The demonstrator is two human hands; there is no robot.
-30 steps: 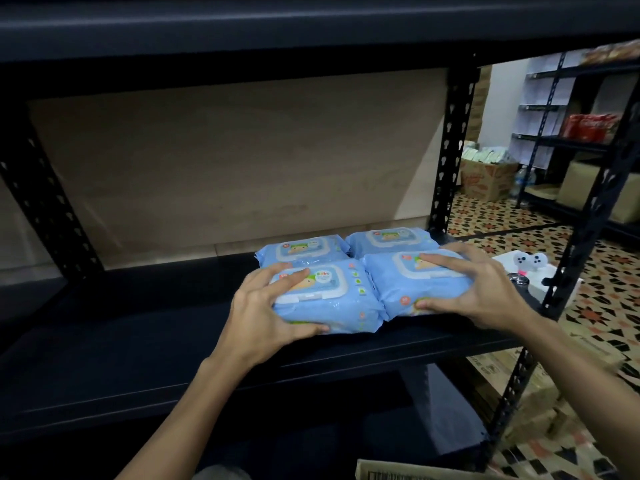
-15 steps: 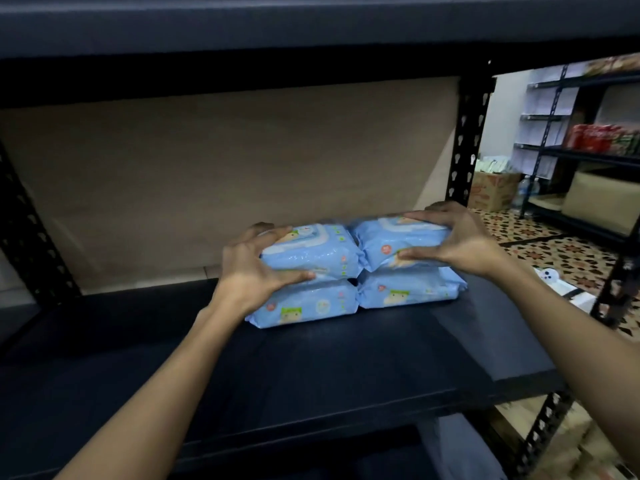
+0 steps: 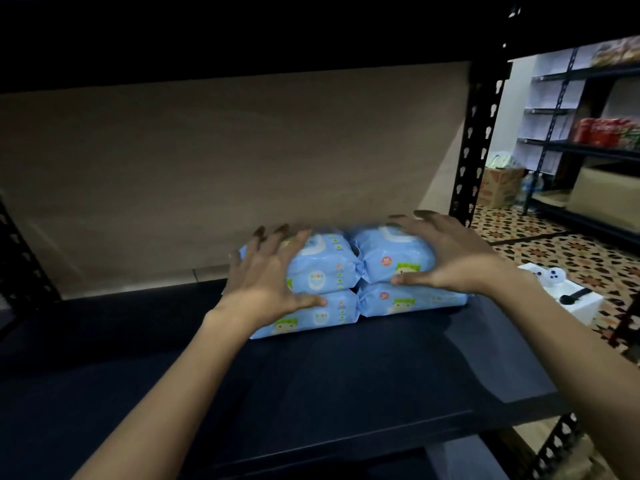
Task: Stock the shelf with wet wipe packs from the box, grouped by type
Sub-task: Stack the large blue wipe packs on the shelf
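Head view: dark shelf holds stacked blue packs; patterned floor.

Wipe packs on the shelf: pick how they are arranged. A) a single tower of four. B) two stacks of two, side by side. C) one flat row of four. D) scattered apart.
B: four blue packs sit as two touching stacks of two on the shelf, the left hand and right hand spread over the upper pair.
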